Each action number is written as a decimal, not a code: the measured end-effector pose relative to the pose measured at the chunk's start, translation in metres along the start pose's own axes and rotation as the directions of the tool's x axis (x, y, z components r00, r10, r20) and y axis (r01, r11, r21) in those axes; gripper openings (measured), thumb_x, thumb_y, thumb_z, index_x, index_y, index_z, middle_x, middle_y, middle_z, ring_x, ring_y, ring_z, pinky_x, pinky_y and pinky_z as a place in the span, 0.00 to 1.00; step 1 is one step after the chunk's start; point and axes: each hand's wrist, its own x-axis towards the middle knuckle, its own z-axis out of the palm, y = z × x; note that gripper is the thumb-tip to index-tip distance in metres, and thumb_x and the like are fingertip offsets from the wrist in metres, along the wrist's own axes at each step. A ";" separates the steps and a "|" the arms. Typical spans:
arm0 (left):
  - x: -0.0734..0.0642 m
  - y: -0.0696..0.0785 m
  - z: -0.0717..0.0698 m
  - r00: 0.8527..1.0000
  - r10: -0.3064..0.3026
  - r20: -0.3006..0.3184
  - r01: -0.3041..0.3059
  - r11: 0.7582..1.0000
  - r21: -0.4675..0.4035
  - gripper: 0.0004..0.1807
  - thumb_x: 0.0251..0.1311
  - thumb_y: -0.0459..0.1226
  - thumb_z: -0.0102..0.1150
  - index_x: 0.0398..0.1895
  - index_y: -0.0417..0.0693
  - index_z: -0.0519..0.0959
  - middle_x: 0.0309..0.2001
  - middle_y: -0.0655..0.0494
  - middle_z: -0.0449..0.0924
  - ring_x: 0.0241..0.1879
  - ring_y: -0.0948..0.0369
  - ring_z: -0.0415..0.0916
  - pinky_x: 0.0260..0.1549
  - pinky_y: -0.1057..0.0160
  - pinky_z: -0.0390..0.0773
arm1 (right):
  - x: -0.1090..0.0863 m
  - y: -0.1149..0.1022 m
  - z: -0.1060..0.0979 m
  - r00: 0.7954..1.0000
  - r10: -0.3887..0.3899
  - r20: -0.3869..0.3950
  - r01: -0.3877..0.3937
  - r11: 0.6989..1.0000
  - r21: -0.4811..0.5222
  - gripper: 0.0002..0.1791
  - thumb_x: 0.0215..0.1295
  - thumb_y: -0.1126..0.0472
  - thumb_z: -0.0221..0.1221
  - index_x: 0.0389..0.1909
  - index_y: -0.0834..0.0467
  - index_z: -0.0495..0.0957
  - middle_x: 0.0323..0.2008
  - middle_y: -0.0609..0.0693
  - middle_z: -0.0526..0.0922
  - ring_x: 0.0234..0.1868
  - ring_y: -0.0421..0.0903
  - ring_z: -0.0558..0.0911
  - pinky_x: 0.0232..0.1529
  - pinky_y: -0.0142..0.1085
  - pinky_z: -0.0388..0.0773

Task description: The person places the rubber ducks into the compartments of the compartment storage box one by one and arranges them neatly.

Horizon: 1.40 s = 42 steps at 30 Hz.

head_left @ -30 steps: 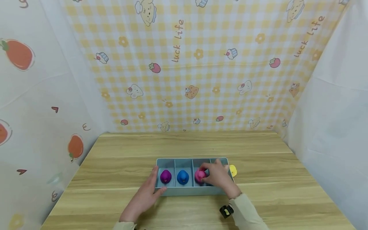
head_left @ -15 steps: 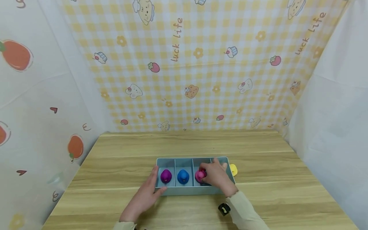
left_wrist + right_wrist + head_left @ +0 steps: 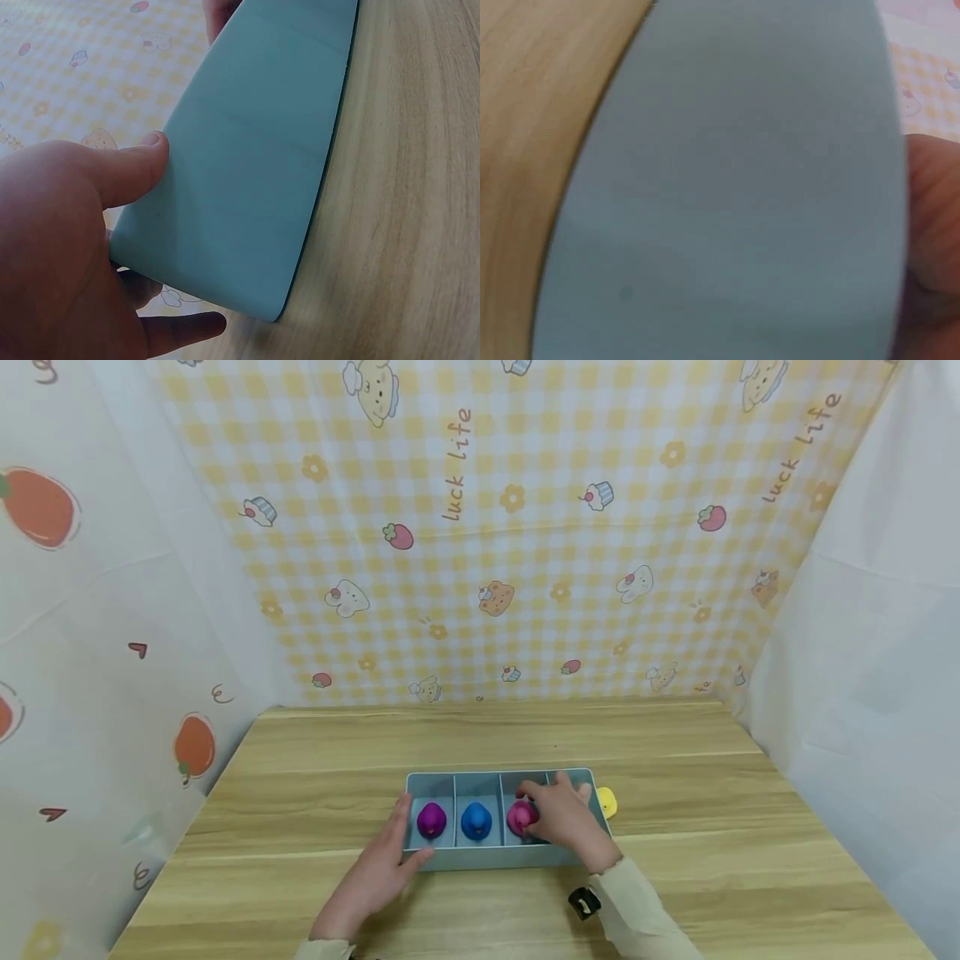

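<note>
A grey-blue box with several compartments stands on the table. From the left, a purple rubber duck, a blue rubber duck and a pink rubber duck each sit in a compartment. My left hand rests at the box's left front corner, its fingers along the end wall and its thumb at the front rim, as the left wrist view also shows. Around the pink duck, the fingers of my right hand are spread, with the index finger off its top. The right hand covers most of the rightmost compartment.
A yellow object lies just outside the box's right end, partly hidden. The wooden table reaches back to a checked cloth. White cloths hang at both sides. In the right wrist view, the box's wall fills most of the picture.
The right index finger has lifted away from the pink duck, which shows more fully now. The left hand, the box and the other ducks stay in place.
</note>
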 end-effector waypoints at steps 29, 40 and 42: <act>0.002 -0.002 0.005 1.000 -0.008 -0.007 0.008 1.000 -0.006 0.46 0.67 0.50 0.53 0.77 0.48 0.37 0.77 0.46 0.38 0.73 0.42 0.47 0.67 0.39 0.55 | -0.026 0.051 -0.050 0.971 0.017 -0.237 0.015 0.991 0.134 0.15 0.50 0.57 0.71 0.42 0.52 0.83 0.40 0.45 0.87 0.46 0.56 0.77 0.40 0.52 0.56; 0.004 -0.003 0.007 1.000 0.010 -0.015 -0.010 1.000 0.005 0.46 0.66 0.50 0.53 0.77 0.47 0.37 0.77 0.45 0.37 0.73 0.42 0.47 0.68 0.40 0.54 | -0.041 0.087 -0.054 0.954 0.198 -0.227 -0.151 0.967 0.207 0.13 0.55 0.59 0.68 0.42 0.55 0.83 0.44 0.53 0.86 0.52 0.65 0.75 0.41 0.61 0.54; 0.004 -0.002 0.006 1.000 0.008 -0.011 -0.008 1.000 0.004 0.46 0.67 0.50 0.52 0.77 0.47 0.37 0.77 0.45 0.37 0.73 0.42 0.47 0.68 0.40 0.53 | -0.042 0.092 -0.051 0.951 0.224 -0.213 -0.179 0.961 0.208 0.14 0.55 0.58 0.68 0.43 0.55 0.83 0.45 0.54 0.86 0.53 0.65 0.75 0.41 0.61 0.54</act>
